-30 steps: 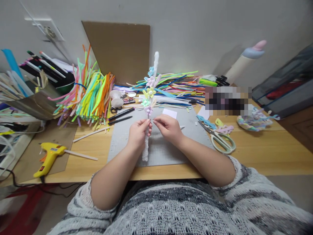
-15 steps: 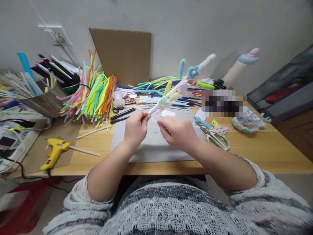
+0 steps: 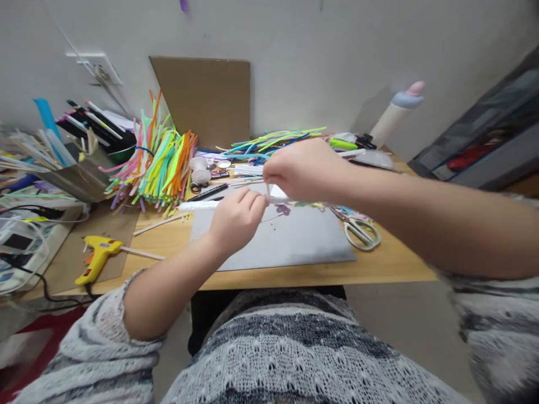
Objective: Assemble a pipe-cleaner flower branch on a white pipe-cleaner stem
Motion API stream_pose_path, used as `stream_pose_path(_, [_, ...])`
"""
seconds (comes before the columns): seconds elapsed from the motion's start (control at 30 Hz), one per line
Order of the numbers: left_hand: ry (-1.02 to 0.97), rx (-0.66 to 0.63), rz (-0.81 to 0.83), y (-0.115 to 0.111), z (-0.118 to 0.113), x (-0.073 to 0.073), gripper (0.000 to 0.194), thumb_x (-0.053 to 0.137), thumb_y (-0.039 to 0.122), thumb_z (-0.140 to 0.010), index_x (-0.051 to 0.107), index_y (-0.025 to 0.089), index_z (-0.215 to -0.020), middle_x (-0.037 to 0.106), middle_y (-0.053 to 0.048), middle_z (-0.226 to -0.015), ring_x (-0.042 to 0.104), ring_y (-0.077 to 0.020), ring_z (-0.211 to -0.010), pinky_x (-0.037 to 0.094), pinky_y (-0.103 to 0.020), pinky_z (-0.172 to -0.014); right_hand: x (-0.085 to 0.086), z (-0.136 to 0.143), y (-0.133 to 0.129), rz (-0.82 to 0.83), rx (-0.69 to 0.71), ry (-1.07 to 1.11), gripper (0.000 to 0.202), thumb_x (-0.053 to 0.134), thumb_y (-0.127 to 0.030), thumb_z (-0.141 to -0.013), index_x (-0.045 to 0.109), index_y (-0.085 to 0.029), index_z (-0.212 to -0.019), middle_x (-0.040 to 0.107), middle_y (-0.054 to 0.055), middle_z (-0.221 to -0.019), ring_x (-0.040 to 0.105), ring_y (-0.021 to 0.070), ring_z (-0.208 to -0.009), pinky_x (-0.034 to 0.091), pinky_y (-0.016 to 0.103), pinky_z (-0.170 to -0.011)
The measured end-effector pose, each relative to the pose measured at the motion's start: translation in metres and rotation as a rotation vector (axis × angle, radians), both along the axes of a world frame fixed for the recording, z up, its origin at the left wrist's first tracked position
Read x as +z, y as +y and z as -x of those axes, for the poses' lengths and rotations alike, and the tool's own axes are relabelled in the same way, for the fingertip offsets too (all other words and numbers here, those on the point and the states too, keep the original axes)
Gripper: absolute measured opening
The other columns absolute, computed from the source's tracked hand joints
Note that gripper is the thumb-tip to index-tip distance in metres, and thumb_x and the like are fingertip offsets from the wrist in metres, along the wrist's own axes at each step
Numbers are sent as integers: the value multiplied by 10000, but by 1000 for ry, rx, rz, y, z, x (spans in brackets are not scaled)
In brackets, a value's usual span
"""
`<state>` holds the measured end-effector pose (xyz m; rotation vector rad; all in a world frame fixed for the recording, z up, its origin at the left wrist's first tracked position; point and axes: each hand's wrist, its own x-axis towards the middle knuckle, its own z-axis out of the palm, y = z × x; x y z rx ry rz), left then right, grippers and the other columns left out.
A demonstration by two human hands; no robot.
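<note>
- While the wooden desk [image 3: 404, 264] is carrying the clutter, the grey mat [image 3: 295, 241] is lying at its middle under both hands.
- Lying heaped behind the mat to the left is the bundle of coloured pipe cleaners [image 3: 162, 163]; the yellow glue gun [image 3: 95, 261] is resting nearer the left edge and the scissors [image 3: 357, 230] are lying just right of the mat.
- Held level above the mat, the white fuzzy stem [image 3: 197, 205] is sticking out leftward; small flowers [image 3: 284, 209] are showing blurred on its right part.
- Pinching the stem, the left hand [image 3: 236, 219] is closing its fingers round the shaft.
- Above it, the right hand [image 3: 303, 171] is closing its fingertips on a thin strand at the stem.
- Judging by looks, the stem is behaving as light, soft-piled, bendable wire; gripping the bare shaft beside the flowers seems safest, since the blooms are probably crushing easily.
</note>
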<state>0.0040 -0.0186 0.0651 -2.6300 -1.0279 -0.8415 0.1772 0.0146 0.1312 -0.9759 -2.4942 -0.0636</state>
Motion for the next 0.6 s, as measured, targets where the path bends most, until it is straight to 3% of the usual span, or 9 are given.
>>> stream_pose_path(0.1, [-77, -113, 149, -9, 2, 11, 170, 440, 232, -830, 605, 194, -833, 619, -104, -814, 516, -210, -772, 399, -376, -723, -9, -6, 42, 236, 39, 283, 201, 611, -257, -727, 613, -183, -541, 486, -22, -471, 514, 112, -610, 354, 268, -571])
stream_pose_path(0.23, [-174, -214, 347, -16, 1, 25, 132, 512, 291, -792, 622, 221, -807, 610, -93, -782, 535, -202, -758, 410, -359, -693, -16, 3, 60, 427, 150, 269, 150, 703, -199, -623, 628, -154, -502, 490, -43, -452, 528, 97, -599, 370, 248, -562])
stream_pose_path(0.3, [-162, -244, 361, -15, -1, 26, 122, 524, 284, -781, 628, 228, -807, 611, -89, -785, 541, -205, -768, 407, -360, -701, -9, 14, 52, 455, 180, 145, 146, 699, -154, -605, 622, -138, -482, 471, -68, -421, 517, 72, -568, 371, 237, -564])
stream_pose_path(0.37, [-117, -236, 308, -12, -2, 24, 135, 505, 252, -786, 632, 222, -819, 617, -92, -810, 541, -213, -798, 399, -369, -728, 5, 27, 40, 491, 159, -208, 147, 697, -97, -561, 602, -115, -451, 436, -89, -368, 481, 43, -503, 359, 227, -553])
stream_pose_path(0.4, [-113, -210, 272, -9, -2, 21, 146, 492, 233, -789, 633, 213, -824, 619, -95, -823, 539, -216, -814, 394, -372, -743, 14, 33, 34, 469, 127, -415, 146, 676, -83, -573, 596, -102, -453, 428, -91, -357, 478, 37, -501, 357, 227, -561])
stream_pose_path(0.47, [-192, -118, 217, -1, -2, 16, 149, 484, 203, -786, 630, 193, -813, 619, -94, -820, 534, -211, -811, 389, -364, -755, 36, 43, 21, 267, 52, -600, 201, 611, -72, -639, 565, -82, -444, 447, -73, -393, 523, 46, -593, 370, 243, -633])
stream_pose_path(0.57, [-467, 74, 273, 13, 1, 11, 92, 534, 193, -750, 619, 183, -717, 590, -51, -677, 512, -170, -672, 390, -310, -678, 73, 49, -5, -255, 31, -434, 144, 541, -30, -668, 595, -101, -555, 567, -27, -655, 560, 133, -880, 325, 378, -856])
stream_pose_path(0.6, [-586, 119, 344, 18, 3, 10, 83, 559, 192, -732, 609, 183, -666, 568, -32, -618, 491, -150, -613, 384, -288, -634, 83, 49, -16, -345, 54, -348, 165, 496, -53, -704, 619, -126, -621, 585, -23, -752, 538, 159, -970, 290, 407, -899])
